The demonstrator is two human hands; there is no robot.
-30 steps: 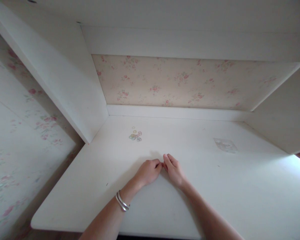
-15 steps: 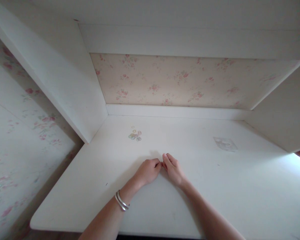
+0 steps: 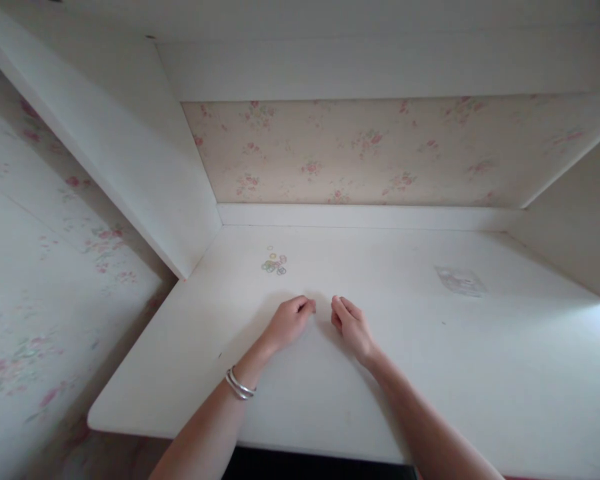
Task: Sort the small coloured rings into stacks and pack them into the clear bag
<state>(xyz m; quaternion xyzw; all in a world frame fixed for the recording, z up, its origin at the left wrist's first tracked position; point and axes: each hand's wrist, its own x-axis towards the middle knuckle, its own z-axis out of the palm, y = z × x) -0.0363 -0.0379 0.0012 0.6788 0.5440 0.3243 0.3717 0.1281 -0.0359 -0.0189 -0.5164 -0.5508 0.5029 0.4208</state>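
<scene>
A loose cluster of small thin rings (image 3: 275,265), with green, yellow and pink among their colours, lies on the far left part of the white table (image 3: 290,407). One ring lies slightly apart at the far end of the cluster. The left hand (image 3: 287,325) is nearest to the rings, on the near side of them and not touching them. Its fingers are clenched, thumb against the index finger; whether a small item is gripped cannot be told. The right hand (image 3: 351,331) is beside it across a narrow gap, fingers likewise curled into the palm, contents hidden. Two silver bangles (image 3: 240,385) encircle the left wrist. A clear flat packet (image 3: 461,281) lies farther right on the table. A floral panel (image 3: 330,150) stands behind, above a white rear strip (image 3: 370,215)
</scene>
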